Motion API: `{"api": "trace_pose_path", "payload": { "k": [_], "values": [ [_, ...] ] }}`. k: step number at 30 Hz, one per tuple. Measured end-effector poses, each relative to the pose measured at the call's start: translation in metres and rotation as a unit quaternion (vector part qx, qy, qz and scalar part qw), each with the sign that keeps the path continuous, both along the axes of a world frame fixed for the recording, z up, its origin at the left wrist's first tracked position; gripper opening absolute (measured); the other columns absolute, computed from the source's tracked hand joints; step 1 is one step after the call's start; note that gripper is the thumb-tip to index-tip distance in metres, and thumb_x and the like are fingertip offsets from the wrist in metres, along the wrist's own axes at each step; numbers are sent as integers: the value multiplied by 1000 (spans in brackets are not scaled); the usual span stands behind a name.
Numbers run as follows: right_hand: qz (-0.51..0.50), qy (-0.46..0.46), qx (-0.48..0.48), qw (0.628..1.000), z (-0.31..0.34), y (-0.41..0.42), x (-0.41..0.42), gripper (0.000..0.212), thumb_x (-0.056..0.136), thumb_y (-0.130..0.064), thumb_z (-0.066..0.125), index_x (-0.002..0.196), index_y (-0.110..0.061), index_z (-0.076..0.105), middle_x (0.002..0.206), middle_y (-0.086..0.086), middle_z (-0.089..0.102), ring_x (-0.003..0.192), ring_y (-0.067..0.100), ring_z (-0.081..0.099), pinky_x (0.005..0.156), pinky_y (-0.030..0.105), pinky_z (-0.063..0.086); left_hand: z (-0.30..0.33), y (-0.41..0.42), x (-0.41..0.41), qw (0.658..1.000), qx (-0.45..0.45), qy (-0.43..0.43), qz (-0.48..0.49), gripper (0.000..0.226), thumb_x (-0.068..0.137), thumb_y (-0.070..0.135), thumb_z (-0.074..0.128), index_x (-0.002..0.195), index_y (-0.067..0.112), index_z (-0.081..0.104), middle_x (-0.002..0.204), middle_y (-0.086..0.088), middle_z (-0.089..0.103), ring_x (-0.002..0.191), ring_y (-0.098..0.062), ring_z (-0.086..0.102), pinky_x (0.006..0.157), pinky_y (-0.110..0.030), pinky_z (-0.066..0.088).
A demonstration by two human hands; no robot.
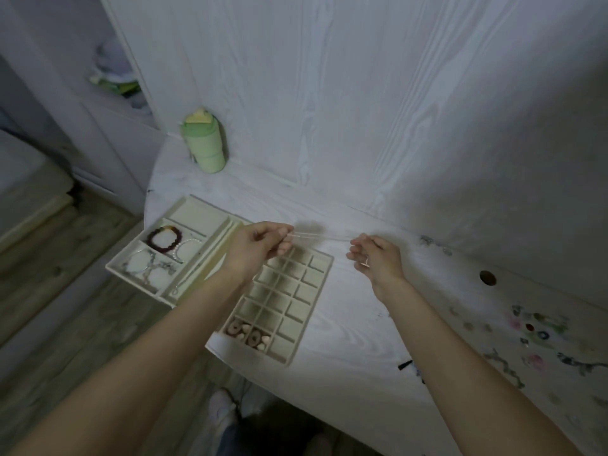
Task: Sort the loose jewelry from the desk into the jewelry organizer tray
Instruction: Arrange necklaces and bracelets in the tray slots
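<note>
A thin pale chain [320,237] is stretched in the air between my two hands, above the desk. My left hand [260,246] pinches its left end over the cream jewelry organizer tray [324,269]. My right hand [375,256] pinches the other end, right of the tray. The tray's left section holds a dark beaded bracelet [164,238] and several pale bracelets [148,266]. Two small cells at the tray's near corner hold brown rings and small pieces [250,334]. Loose jewelry [539,337] lies scattered on the desk at the right.
A green lidded cup [204,144] stands at the desk's back left corner against the white panel. A round cable hole [487,277] is in the desk at the right. The tray's left part overhangs the desk's left edge. Wooden floor lies below at the left.
</note>
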State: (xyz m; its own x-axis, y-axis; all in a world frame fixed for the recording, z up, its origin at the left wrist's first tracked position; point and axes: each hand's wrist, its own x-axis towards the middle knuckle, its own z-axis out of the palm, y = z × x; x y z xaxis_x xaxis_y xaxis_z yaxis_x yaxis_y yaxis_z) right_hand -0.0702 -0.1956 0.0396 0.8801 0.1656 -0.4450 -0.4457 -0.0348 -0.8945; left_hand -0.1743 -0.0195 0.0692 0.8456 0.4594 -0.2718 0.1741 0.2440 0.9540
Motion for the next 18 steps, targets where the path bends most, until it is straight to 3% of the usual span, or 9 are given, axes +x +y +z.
{"api": "trace_pose_path", "payload": {
  "k": [2, 6, 10, 14, 18],
  "values": [
    [-12, 4, 13, 1000, 1, 17, 1, 24, 96, -11, 53, 75, -6, 61, 72, 8, 62, 60, 15, 64, 52, 15, 50, 0, 19, -6, 1000, 0, 11, 0, 16, 92, 0, 53, 87, 4, 66, 62, 0, 64, 52, -5, 56, 63, -16, 53],
    [-40, 41, 86, 995, 3, 51, -2, 21, 95, -3, 51, 75, 2, 56, 75, 35, 57, 62, 29, 65, 55, 20, 54, -1, 52, -10, 998, 0, 56, -25, 16, 94, 3, 53, 82, 2, 64, 55, 5, 62, 47, -3, 54, 56, -12, 50],
    [-34, 54, 51, 997, 7, 90, -7, 33, 100, -15, 46, 69, -4, 52, 65, 11, 62, 51, 14, 63, 50, 20, 52, 1, 82, -14, 997, 11, 75, -18, 22, 97, 5, 48, 78, 4, 60, 63, -4, 58, 44, -2, 53, 53, -12, 49],
    [80, 36, -80, 993, 3, 128, -18, 26, 96, -10, 49, 71, -8, 53, 62, 10, 60, 37, 7, 49, 45, 18, 41, 5, 112, -18, 997, 43, 58, 16, 23, 98, 3, 45, 79, 1, 59, 72, -10, 62, 50, 0, 62, 55, -13, 52],
    [166, 15, -38, 985, 9, 165, -36, 19, 90, 6, 53, 73, -1, 58, 61, 13, 57, 49, 15, 55, 48, 15, 49, 13, 137, -25, 998, 64, 26, 13, 12, 96, -2, 47, 91, -6, 57, 73, -12, 62, 51, -2, 61, 58, -14, 51]
  ]
}}
